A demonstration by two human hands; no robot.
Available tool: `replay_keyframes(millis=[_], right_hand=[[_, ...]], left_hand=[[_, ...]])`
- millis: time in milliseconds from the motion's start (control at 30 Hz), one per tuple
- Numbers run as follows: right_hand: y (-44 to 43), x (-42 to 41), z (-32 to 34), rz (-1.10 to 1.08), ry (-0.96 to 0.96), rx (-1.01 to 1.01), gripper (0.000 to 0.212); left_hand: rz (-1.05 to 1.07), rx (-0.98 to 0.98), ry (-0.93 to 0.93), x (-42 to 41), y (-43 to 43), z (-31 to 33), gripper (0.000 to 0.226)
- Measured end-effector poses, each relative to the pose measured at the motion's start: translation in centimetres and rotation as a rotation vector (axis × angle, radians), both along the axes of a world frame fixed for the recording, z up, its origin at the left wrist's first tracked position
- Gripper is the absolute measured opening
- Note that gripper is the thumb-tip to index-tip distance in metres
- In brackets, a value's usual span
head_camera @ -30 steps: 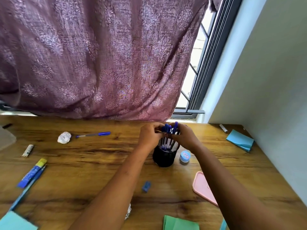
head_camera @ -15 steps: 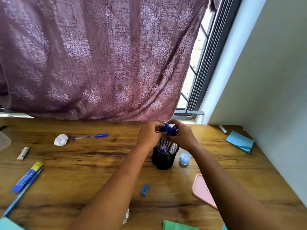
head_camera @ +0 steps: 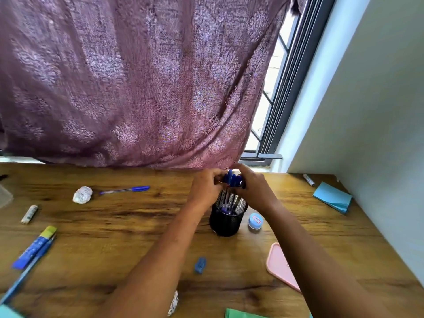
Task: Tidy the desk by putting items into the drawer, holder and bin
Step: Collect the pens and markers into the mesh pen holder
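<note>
I see a brown wooden desk (head_camera: 114,237) with a soft sheen, a matt black metal mesh holder (head_camera: 226,222), glossy blue plastic pens (head_camera: 230,179), a mauve woven cloth curtain (head_camera: 126,76) and a crumpled white paper ball (head_camera: 82,195).

Pens (head_camera: 231,180) in a tighter bunch.

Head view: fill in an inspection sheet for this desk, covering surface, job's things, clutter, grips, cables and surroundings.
Surface: brown wood-grain desk, items scattered.
Job's things: black mesh cylindrical holder upright, bunch of blue capped pens in it; loose blue ballpoint pen and crumpled white paper ball lying to its left.
Clutter: small round blue-lidded pot beside holder; pink plastic tray; light-blue paper pad; blue-and-yellow tube.
Grips: left grip and right grip both hold the pen tops.
Cables: nothing seen.
Surroundings: purple patterned curtain, dark-framed window, pale wall.
</note>
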State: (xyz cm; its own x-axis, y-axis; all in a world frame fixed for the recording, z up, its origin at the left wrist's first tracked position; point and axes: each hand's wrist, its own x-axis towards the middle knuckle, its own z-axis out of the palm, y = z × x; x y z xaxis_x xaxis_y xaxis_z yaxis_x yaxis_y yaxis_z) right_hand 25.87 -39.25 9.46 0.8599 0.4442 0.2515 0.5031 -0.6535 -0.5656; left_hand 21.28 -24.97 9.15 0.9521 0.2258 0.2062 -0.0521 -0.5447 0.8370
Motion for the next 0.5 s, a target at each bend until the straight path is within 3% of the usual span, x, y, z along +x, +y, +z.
replay_keyframes(millis=[500], right_hand=[[-0.23,-0.32,-0.39,-0.002,-0.022,0.056,0.063]], left_hand=[[0.061,0.067,-0.002,-0.45,-0.56,0.13,0.036]])
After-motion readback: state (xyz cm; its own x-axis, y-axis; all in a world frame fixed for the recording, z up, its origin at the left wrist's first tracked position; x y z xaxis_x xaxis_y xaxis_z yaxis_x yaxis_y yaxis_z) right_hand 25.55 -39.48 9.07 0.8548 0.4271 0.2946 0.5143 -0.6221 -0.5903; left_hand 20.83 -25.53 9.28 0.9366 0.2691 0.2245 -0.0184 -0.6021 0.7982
